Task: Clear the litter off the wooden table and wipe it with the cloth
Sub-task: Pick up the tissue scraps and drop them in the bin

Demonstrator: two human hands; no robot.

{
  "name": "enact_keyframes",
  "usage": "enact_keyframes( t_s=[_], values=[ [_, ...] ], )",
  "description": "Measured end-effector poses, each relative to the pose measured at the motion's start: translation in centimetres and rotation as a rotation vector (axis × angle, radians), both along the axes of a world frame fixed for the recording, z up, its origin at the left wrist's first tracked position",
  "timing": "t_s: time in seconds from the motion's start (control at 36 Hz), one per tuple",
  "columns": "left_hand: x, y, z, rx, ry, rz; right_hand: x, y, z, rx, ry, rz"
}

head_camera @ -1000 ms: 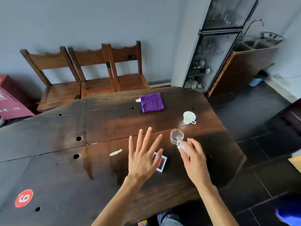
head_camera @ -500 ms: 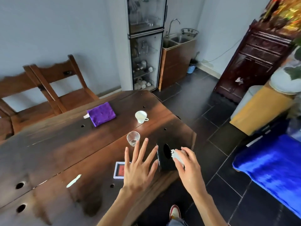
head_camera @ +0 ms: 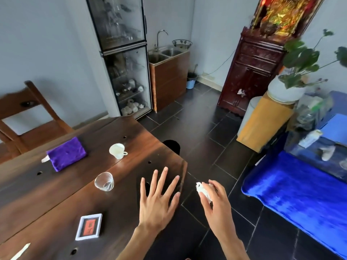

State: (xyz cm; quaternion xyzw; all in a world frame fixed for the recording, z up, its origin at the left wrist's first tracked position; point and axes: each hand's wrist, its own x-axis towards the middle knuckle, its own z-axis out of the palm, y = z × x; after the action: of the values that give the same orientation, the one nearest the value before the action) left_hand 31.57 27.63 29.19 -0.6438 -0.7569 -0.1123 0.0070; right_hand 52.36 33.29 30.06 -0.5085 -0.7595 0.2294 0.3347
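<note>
Right hand point(head_camera: 216, 199) was off the table, past its right edge over the dark tiled floor point(head_camera: 216, 139), fingers curled round a crumpled white tissue wad point(head_camera: 203, 191); the wad looked small, bright white, creased, poking out beyond the fingertips. Left hand point(head_camera: 159, 201) hovered flat with fingers spread and straight, holding nothing, over the near right corner of the wooden table point(head_camera: 56, 199). Table surface was dark brown, glossy, with small round holes and a plank seam. Purple cloth point(head_camera: 66, 153) lay folded as a rectangle toward the far edge, fuzzy texture, a white tag sticking out at its left end. White teacup point(head_camera: 117, 151) lay tipped on its side just right of the cloth, near the far right corner. Clear glass cup point(head_camera: 104, 182) also lay on its side, mid-table, between the teacup and the left hand. Small card box point(head_camera: 89, 227), white border with a red and black face, lay flat near the near edge, left of the left forearm. A pale paper scrap point(head_camera: 20, 251), thin strip, sat at the near left edge, cut off by the frame. A black round bin point(head_camera: 171, 146) showed just past the table's right edge on the floor. Wooden chair point(head_camera: 28, 117) stood behind the far edge.
</note>
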Motion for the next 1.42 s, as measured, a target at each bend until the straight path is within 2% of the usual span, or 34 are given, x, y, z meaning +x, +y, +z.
enact_keyframes(
  t_s=[0.22,0.44,0.75,1.11,1.42],
  values=[
    [4.5,4.8,-0.2,-0.005,0.001,0.041,4.8,5.0,0.0,-0.001,0.059,0.03],
    [5.5,9.5,0.0,-0.001,-0.019,0.087,5.4,11.0,0.3,0.026,0.07,0.07],
    [3.9,20.3,-2.8,0.028,-0.012,0.178,2.7,23.3,-0.5,0.054,0.051,0.16],
    [0.0,34.4,-5.3,0.031,-0.087,0.286,-1.7,40.2,-1.0,0.025,-0.007,0.228],
    [-2.7,43.3,-5.3,0.061,-0.081,0.374,-6.2,51.2,-1.1,-0.015,-0.033,0.34]
  ],
)
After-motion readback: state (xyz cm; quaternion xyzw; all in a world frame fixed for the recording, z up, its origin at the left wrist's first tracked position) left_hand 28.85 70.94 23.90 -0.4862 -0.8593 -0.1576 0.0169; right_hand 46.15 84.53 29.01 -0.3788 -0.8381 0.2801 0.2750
